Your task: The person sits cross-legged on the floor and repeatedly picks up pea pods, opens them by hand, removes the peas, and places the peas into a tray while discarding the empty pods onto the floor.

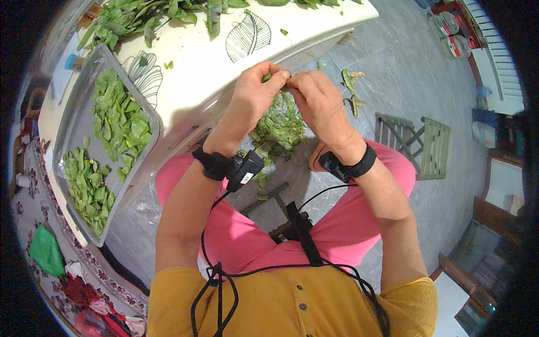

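Note:
Fingertips almost touching, my two hands meet in front of me at the near edge of the table. My left hand (pixel 257 94) pinches a green bean pod piece (pixel 266 77) between thumb and fingers. The fingers of my right hand (pixel 320 99) close at the pod's other end, and most of the pod is hidden by them. Left of my hands, a grey tray (pixel 156 126) carries two heaps of flat green pod pieces (pixel 122 122). Whole flat bean pods (pixel 139 21) lie piled at the table's far side. On the floor below my hands is a heap of green trimmings (pixel 280 126).
The white table (pixel 189 71) has leaf drawings on its top. Pod scraps (pixel 351 84) lie on the grey tiled floor to the right, near a green folding stool (pixel 433 149). Black cables (pixel 269 269) run across my lap. A patterned cloth (pixel 38 210) covers a surface at left.

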### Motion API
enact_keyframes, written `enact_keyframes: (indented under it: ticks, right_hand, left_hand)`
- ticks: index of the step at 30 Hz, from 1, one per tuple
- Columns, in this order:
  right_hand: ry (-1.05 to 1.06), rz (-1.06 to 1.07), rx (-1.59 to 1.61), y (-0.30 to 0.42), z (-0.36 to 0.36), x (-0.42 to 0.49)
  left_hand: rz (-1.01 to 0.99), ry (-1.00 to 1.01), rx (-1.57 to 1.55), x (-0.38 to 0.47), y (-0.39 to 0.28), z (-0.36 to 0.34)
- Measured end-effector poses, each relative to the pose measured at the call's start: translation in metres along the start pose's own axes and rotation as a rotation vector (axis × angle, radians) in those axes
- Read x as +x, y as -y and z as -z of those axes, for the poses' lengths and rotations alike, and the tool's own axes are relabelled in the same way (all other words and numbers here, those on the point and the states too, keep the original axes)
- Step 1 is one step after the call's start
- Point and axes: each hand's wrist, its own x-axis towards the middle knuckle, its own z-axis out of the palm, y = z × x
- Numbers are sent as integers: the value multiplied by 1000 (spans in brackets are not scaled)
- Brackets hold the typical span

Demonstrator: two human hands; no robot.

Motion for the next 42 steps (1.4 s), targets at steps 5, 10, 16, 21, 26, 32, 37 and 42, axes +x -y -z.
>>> enact_keyframes:
  ticks: [5, 10, 16, 21, 26, 32, 37, 42]
  right_hand:
    - [6, 21, 3, 2, 0, 0]
    - [36, 24, 10, -2, 5, 1]
    - [139, 36, 39, 0, 13, 2]
    - [154, 34, 41, 2, 16, 3]
    - [207, -93, 19, -3, 23, -7]
    - [458, -284, -94, -44, 8, -33]
    - [800, -535, -78, -100, -38, -86]
    - [850, -1009, 335, -142, -141, -172]
  left_hand:
    - [-4, -20, -5, -4, 1, -3]
    - [38, 25, -214, -5, 3, -3]
    - [42, 88, 74, -3, -1, 1]
    - [-156, -128, 517, -2, 0, 7]
    - [27, -150, -78, 15, -5, 33]
    - [16, -37, -434, 11, 0, 32]
    - [-17, 95, -709, 7, -4, 57]
    - [78, 54, -908, -14, -9, 76]
